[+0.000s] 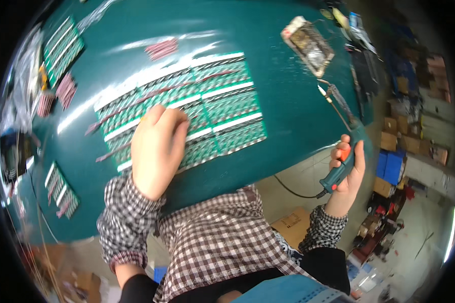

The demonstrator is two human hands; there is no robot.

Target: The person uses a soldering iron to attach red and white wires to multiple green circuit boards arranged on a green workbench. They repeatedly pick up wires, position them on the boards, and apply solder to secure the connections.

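Several green circuit boards (230,105) lie side by side as a panel on the table, with white strips and rows of small dark parts. Reddish wires (121,111) run across them, some ends jutting past the left edge. Over the panel's lower middle is my left hand (159,144), fingers pinched together; what they hold, if anything, is hidden. My right hand (350,164) grips a green soldering gun (345,169) with an orange trigger, off the table's right side. Its thin tip points up and away, near a worn, stained tray (311,48).
Bundles of reddish wires (162,48) lie beyond the panel and at the left. More circuit boards (63,50) sit far left, with another small board (61,191) nearer. A dark cord (296,193) hangs from the soldering gun. Cardboard boxes (389,134) stand at the right.
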